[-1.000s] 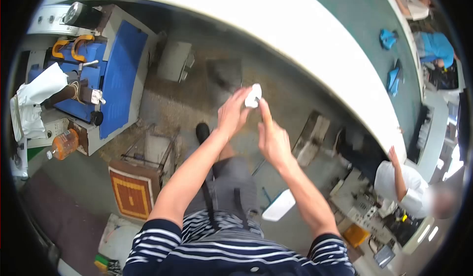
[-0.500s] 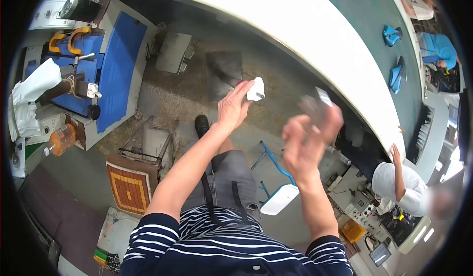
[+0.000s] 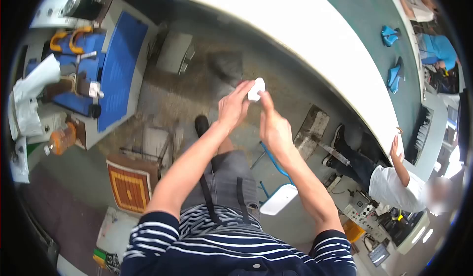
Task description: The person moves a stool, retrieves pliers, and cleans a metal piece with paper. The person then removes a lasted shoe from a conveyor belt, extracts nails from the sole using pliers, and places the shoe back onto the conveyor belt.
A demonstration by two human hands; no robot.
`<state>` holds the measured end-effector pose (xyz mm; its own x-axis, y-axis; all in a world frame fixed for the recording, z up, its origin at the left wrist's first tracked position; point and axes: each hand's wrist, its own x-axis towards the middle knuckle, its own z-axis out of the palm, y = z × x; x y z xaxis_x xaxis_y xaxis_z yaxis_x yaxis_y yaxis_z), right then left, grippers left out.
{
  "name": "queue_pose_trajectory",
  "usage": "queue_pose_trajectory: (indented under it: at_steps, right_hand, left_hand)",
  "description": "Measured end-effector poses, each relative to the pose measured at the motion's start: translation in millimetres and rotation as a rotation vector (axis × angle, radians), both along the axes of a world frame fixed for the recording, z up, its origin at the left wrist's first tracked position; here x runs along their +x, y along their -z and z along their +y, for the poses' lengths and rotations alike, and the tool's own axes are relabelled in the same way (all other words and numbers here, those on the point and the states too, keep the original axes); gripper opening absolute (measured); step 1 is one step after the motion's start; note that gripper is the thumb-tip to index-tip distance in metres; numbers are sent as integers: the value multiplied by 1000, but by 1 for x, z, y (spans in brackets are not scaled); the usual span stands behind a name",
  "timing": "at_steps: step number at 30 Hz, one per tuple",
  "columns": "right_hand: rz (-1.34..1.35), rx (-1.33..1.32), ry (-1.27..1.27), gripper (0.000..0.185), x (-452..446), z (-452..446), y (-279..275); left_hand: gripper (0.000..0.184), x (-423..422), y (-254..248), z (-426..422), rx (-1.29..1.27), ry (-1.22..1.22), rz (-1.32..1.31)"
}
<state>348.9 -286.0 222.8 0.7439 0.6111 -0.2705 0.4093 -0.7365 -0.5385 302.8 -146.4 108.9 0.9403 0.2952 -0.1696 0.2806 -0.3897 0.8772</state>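
Note:
My left hand [image 3: 232, 107] is closed on a small white rounded piece [image 3: 255, 89], held in front of me above the floor. Its exact kind does not show. My right hand [image 3: 276, 130] is beside it, with one finger reaching up to the right edge of the white piece. The other fingers of that hand are curled. Whether anything sits inside them is hidden.
A white-edged bench [image 3: 345, 29] curves across the front, with blue shoes [image 3: 395, 76] on its green surface. At right a person in a white shirt [image 3: 394, 187] rests a hand on the edge. Left stands a blue-panelled machine [image 3: 123, 69]; a blue-framed stool [image 3: 280, 199] is near my legs.
My right hand has moved left and inward, from a blurred position by the bench edge with something greyish at its fingers, to the white piece. My left hand has stayed nearly in place.

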Motion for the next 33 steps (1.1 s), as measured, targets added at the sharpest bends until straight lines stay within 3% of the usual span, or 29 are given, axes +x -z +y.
queue_pose_trajectory:
  at_steps: [1, 5, 8, 11, 17, 21, 22, 30, 31, 33]
  right_hand:
    - [106, -39, -22, 70, 0, -7, 4]
    - [14, 221, 185, 78, 9, -3, -44]
    - [95, 301, 377, 86, 4, -17, -58]
    - [358, 248, 575, 91, -7, -37, -38]
    - [488, 233, 702, 96, -36, -64, 4]
    - [584, 193, 768, 93, -41, -63, 9]
    - [574, 205, 764, 90, -41, -64, 11]
    - [576, 266, 764, 86, -41, -75, 11]
    - [598, 257, 774, 86, -40, -76, 11]
    - [626, 233, 786, 85, -48, -78, 9]
  left_hand:
    - [61, 18, 3, 8, 10, -19, -48]
    - [65, 0, 6, -4, 40, -22, -40]
    - [70, 5, 1, -8, 93, -71, -129]
    - [65, 13, -8, -4, 10, -19, -250]
    - [56, 15, -23, 0, -475, -277, -91]
    - [34, 19, -43, -2, 143, -34, -175]
    - [21, 24, -42, -3, 117, -56, -279]
    - [14, 31, -30, 2, 246, 59, -501]
    - [14, 33, -27, 12, 332, 173, -465]
    - [13, 45, -33, 9, 329, 167, -457]
